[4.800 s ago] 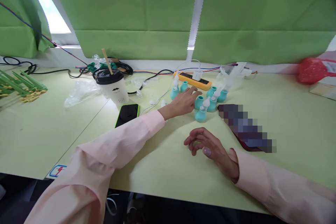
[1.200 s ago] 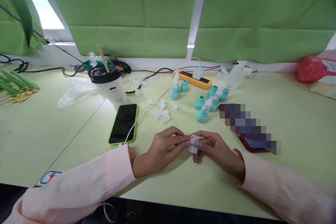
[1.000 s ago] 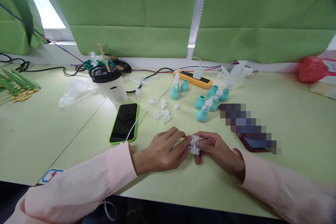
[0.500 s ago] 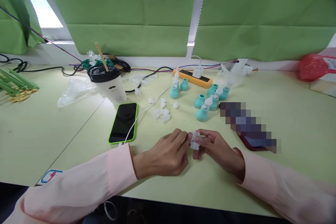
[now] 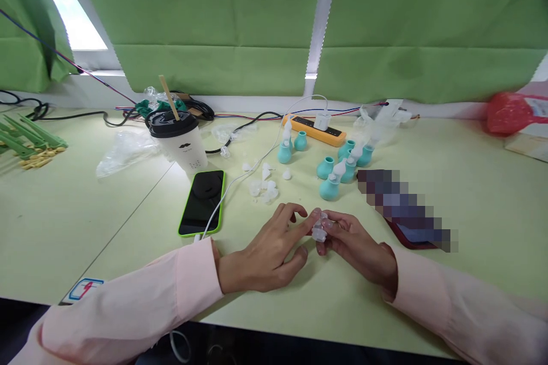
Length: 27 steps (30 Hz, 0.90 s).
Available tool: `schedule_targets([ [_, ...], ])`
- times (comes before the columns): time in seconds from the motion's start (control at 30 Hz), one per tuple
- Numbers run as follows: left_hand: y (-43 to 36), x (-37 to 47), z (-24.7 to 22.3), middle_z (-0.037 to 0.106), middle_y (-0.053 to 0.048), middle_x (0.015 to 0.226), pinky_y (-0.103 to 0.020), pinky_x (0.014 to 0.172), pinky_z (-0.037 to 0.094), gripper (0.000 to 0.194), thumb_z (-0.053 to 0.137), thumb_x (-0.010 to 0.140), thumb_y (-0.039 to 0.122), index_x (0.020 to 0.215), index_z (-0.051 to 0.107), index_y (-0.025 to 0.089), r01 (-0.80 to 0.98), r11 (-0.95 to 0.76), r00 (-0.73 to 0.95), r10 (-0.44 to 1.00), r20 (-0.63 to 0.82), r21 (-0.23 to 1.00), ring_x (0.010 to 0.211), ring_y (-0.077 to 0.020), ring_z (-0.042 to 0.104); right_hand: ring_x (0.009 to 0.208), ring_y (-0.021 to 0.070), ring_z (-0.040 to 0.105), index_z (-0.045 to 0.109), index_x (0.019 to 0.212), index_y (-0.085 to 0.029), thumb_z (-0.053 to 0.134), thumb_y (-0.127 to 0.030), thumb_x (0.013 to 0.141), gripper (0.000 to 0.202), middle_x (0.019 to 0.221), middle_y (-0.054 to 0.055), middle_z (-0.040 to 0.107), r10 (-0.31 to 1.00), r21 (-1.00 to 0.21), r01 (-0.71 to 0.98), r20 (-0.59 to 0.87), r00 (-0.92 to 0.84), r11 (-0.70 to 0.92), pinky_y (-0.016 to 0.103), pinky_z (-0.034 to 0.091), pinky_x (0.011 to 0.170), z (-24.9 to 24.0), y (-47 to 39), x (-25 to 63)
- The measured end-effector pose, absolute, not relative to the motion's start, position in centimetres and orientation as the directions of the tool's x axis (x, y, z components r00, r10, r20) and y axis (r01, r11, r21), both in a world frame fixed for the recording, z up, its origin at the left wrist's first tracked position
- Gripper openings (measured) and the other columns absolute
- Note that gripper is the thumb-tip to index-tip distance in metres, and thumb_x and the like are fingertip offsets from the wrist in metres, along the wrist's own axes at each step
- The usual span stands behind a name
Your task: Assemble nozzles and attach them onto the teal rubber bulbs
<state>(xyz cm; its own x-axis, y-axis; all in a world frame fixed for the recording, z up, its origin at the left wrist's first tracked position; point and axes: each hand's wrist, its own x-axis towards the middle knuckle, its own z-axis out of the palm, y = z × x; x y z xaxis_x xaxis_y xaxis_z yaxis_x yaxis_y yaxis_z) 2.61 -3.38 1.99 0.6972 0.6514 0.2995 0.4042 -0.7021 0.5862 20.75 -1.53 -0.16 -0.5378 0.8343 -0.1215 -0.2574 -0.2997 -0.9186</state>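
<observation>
Between the thumb and fingers of my right hand (image 5: pixel 353 242) is a small clear-white plastic piece (image 5: pixel 319 230), held just above the table. My left hand (image 5: pixel 274 251) has its fingers apart, and one fingertip touches the top of that piece. Beyond my hands several small white plastic parts (image 5: pixel 269 189) lie loose. Behind them to the right stand several turquoise bulbs (image 5: pixel 329 189), some with white tips (image 5: pixel 339 167) fitted and some with bare necks.
A black phone with a green edge (image 5: pixel 202 203) lies left of my hands, a white cable (image 5: pixel 240 175) running beside it. Further back are a lidded paper cup (image 5: pixel 182 145) and an orange power strip (image 5: pixel 314 131). A blurred-out dark red phone-like object (image 5: pixel 402 211) lies right.
My left hand has opened from a closed grip, its fingers spreading while one fingertip stays at the plastic piece. My right hand keeps hold of it. The view has shifted slightly.
</observation>
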Motion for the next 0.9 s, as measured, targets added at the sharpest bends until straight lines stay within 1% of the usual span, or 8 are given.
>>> schedule_targets([
  [0.2, -2.0, 2.8, 5.0, 0.041, -0.01, 0.109, -0.036, 0.088, 0.036, 0.045, 0.033, 0.085, 0.028, 0.129, 0.028, 0.019, 0.432, -0.652, 0.703, 0.676, 0.22, 0.623, 0.101, -0.0192, 0.041, 0.056, 0.0081, 0.051, 0.059, 0.082, -0.017, 0.054, -0.026, 0.078, 0.012, 0.07, 0.001, 0.057, 0.863, -0.897, -0.343, -0.08, -0.499, -0.281, 0.021, 0.041, 0.053, -0.5, -1.5, 20.8],
  [0.27, 0.2, 3.5, 6.2, 0.046, -0.01, 0.105, -0.033, 0.083, 0.039, 0.041, 0.025, 0.088, 0.027, 0.126, 0.033, 0.017, 0.449, -0.653, 0.599, 0.727, 0.337, 0.61, 0.094, -0.0171, 0.046, 0.062, 0.0111, 0.054, 0.059, 0.081, -0.016, 0.056, -0.026, 0.076, 0.011, 0.07, 0.003, 0.059, 0.865, -0.893, -0.361, -0.059, -0.498, -0.269, 0.022, 0.041, 0.053, -0.5, -1.5, 20.8],
  [0.37, 5.0, 5.3, 7.1, 0.054, -0.009, 0.1, -0.033, 0.08, 0.04, 0.04, 0.033, 0.085, 0.022, 0.125, 0.035, 0.015, 0.512, -0.698, 0.544, 0.714, 0.44, 0.5, 0.087, -0.0174, 0.05, 0.067, 0.0139, 0.056, 0.058, 0.08, -0.015, 0.06, -0.025, 0.072, 0.013, 0.071, 0.006, 0.062, 0.855, -0.888, -0.365, -0.058, -0.515, -0.28, 0.023, 0.041, 0.053, -0.2, -1.7, 21.0],
  [0.43, 8.3, 6.6, 6.8, 0.055, -0.009, 0.106, -0.033, 0.082, 0.038, 0.041, 0.039, 0.08, 0.014, 0.122, 0.039, 0.012, 0.581, -0.654, 0.572, 0.751, 0.328, 0.484, 0.089, -0.0177, 0.051, 0.064, 0.0139, 0.056, 0.058, 0.079, -0.015, 0.062, -0.025, 0.07, 0.015, 0.071, 0.007, 0.063, 0.85, -0.884, -0.364, -0.069, -0.522, -0.295, 0.023, 0.041, 0.053, 0.0, -1.8, 21.0],
  [0.5, 10.8, 7.6, 5.9, 0.051, -0.011, 0.116, -0.032, 0.085, 0.037, 0.042, 0.047, 0.074, 0.012, 0.117, 0.044, 0.009, 0.598, -0.62, 0.616, 0.761, 0.204, 0.508, 0.094, -0.0194, 0.051, 0.064, 0.0142, 0.056, 0.058, 0.078, -0.015, 0.064, -0.025, 0.067, 0.016, 0.07, 0.006, 0.063, 0.851, -0.88, -0.37, -0.07, -0.521, -0.299, 0.023, 0.041, 0.053, 0.1, -1.9, 21.1],
  [0.6, 12.6, 8.4, 4.3, 0.053, -0.01, 0.114, -0.028, 0.083, 0.039, 0.041, 0.054, 0.069, 0.013, 0.11, 0.05, 0.01, 0.576, -0.61, 0.646, 0.748, 0.153, 0.545, 0.098, -0.0194, 0.051, 0.064, 0.0137, 0.057, 0.058, 0.08, -0.015, 0.063, -0.026, 0.069, 0.016, 0.073, 0.007, 0.065, 0.841, -0.89, -0.349, -0.067, -0.536, -0.294, 0.025, 0.042, 0.057, 0.1, -1.8, 21.2],
  [0.77, 13.0, 8.4, 2.7, 0.06, -0.007, 0.097, -0.024, 0.071, 0.044, 0.027, 0.054, 0.071, 0.018, 0.097, 0.054, 0.012, 0.53, -0.586, 0.623, 0.759, 0.187, 0.613, 0.087, -0.0149, 0.056, 0.061, 0.012, 0.055, 0.056, 0.082, -0.016, 0.06, -0.027, 0.072, 0.015, 0.079, 0.009, 0.066, 0.829, -0.911, -0.298, -0.08, -0.553, -0.287, 0.027, 0.041, 0.061, -0.2, -1.7, 21.3],
  [0.9, 12.4, 7.6, 3.2, 0.059, -0.006, 0.089, -0.024, 0.066, 0.044, 0.018, 0.057, 0.066, 0.019, 0.083, 0.053, 0.013, 0.539, -0.543, 0.504, 0.82, 0.271, 0.644, 0.079, -0.014, 0.056, 0.064, 0.0104, 0.052, 0.057, 0.076, -0.017, 0.064, -0.027, 0.068, 0.015, 0.077, 0.005, 0.062, 0.85, -0.921, -0.302, -0.054, -0.524, -0.245, 0.024, 0.04, 0.058, -0.1, -1.9, 21.2],
])
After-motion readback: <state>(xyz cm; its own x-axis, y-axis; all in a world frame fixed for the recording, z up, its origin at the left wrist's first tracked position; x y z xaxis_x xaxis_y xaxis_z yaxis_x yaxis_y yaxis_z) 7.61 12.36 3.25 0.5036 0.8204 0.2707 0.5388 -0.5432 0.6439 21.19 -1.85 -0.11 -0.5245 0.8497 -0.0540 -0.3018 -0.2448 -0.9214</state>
